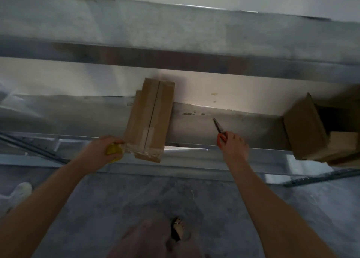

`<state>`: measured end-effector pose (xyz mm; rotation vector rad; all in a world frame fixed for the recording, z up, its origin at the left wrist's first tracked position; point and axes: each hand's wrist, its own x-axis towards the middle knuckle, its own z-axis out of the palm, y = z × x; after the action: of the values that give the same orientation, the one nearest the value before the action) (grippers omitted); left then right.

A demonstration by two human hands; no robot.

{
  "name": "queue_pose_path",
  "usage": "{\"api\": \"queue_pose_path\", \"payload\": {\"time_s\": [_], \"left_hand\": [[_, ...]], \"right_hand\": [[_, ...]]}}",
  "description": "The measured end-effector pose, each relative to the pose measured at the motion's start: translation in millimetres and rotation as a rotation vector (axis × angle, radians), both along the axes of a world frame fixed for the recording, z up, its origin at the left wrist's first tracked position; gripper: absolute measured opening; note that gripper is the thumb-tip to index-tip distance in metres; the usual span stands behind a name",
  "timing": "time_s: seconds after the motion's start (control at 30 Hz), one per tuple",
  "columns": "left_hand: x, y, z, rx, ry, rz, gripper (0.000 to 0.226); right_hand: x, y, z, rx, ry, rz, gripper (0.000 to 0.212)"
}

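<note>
Left hand (103, 148) is gripping yellow tape roll (114, 150) at taped long brown cardboard box (150, 119); right hand (234, 144) is holding red-handled scissors (220, 129), cutting probably remaining.

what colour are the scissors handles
Red, best seen in the head view, where the right hand grips the scissors.

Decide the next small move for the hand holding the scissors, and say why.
Probably bring the scissors in the right hand across to snip the tape: the left hand holds the yellow roll at the near corner of the box, tape already laid.
</note>
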<state>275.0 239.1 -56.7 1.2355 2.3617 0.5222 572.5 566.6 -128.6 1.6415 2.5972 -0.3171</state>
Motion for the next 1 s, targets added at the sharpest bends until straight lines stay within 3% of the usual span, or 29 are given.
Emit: {"api": "queue_pose_path", "payload": {"time_s": [0.27, 0.47, 0.67, 0.8, 1.0], "left_hand": [[13, -4, 16, 0.017, 0.033, 0.003, 0.038], [8, -7, 19, -0.014, 0.027, -0.018, 0.032], [-8, -6, 17, -0.024, -0.016, -0.113, 0.033], [-24, -5, 15, -0.037, -0.015, -0.220, 0.043], [-46, -5, 10, -0.024, -0.026, -0.349, 0.035]], "right_hand": [[-10, 1, -2, -0.120, -0.067, -0.167, 0.037], [9, -29, 18, -0.142, 0.065, -0.214, 0.036], [22, -128, 51, -0.075, 0.166, -0.128, 0.035], [6, -215, 65, -0.088, 0.423, -0.166, 0.033], [-49, -333, 59, -0.299, 0.566, -0.338, 0.026]]}}
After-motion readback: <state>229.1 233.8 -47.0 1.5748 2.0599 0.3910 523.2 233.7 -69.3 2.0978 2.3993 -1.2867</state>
